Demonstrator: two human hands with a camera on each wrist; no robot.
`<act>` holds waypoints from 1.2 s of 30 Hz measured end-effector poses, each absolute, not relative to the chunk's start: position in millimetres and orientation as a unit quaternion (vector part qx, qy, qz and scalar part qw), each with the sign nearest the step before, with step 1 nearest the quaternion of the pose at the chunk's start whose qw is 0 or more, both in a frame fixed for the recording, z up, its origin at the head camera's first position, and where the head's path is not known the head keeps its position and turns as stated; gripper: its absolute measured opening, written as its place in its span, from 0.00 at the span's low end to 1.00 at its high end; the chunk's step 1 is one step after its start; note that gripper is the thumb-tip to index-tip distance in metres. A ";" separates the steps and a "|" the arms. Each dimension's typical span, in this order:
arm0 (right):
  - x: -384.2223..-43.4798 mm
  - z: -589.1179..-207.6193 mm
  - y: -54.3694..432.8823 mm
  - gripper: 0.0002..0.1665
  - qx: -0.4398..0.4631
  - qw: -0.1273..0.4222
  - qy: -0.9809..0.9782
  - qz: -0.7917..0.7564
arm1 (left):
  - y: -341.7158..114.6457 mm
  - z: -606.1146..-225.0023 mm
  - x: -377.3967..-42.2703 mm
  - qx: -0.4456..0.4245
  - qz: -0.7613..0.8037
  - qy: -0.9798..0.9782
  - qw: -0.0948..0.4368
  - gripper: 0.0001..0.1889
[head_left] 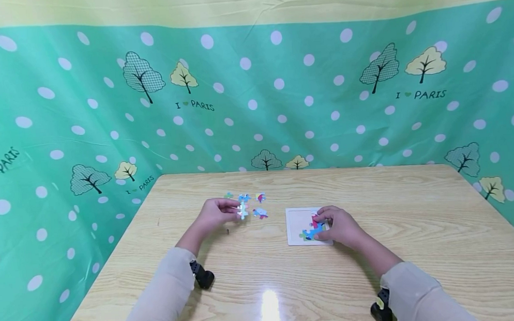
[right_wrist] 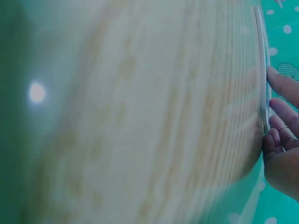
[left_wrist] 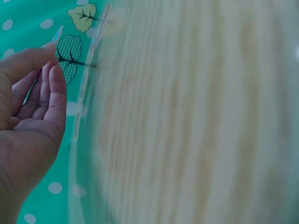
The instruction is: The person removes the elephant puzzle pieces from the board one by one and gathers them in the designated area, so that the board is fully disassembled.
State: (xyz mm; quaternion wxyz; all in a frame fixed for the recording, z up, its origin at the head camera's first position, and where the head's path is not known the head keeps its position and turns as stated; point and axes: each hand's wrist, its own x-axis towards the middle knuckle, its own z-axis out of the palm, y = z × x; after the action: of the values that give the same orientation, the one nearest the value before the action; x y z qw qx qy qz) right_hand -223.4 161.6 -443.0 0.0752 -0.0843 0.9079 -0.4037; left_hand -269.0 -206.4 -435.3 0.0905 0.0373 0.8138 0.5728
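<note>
My left hand (head_left: 218, 213) pinches a light-coloured puzzle piece (head_left: 242, 210) between thumb and fingertips, over the table's left part. In the left wrist view this piece (left_wrist: 58, 34) shows edge-on at the fingertips of the left hand (left_wrist: 35, 93). To the right lies a white puzzle tray (head_left: 296, 221) with several joined pieces (head_left: 315, 230) in blue, green and red in its right part. My right hand (head_left: 341, 228) rests over the tray's right side, thumb and fingers spread on those pieces and hiding some. The right wrist view shows fingers of the right hand (right_wrist: 285, 135) along the tray's edge (right_wrist: 262, 84).
Loose puzzle pieces lie beyond and beside the left hand: a green one (head_left: 228, 195), a blue one (head_left: 244, 198), a red and yellow one (head_left: 260, 197) and a blue-purple one (head_left: 260, 213). A green dotted curtain (head_left: 281, 130) hangs behind the wooden table (head_left: 229, 297).
</note>
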 end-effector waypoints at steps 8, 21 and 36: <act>-223.4 -443.4 162.1 0.27 -0.086 0.075 0.909 -0.401 | -212.9 -444.5 -282.7 0.047 0.534 0.838 0.100 0.16; -222.8 -443.3 161.6 0.27 -0.088 0.078 0.910 -0.398 | -210.8 -441.8 -285.0 0.059 0.443 0.890 0.086 0.13; -222.3 -442.1 161.0 0.28 -0.086 0.079 0.912 -0.393 | -211.2 -443.5 -282.9 0.056 0.458 0.883 0.090 0.20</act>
State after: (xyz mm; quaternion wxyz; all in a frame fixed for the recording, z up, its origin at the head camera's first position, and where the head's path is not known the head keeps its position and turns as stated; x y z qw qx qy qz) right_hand -222.3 161.0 -442.1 0.0794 -0.0856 0.9122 -0.3928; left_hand -282.9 -211.2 -443.5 0.0901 0.0564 0.8825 0.4581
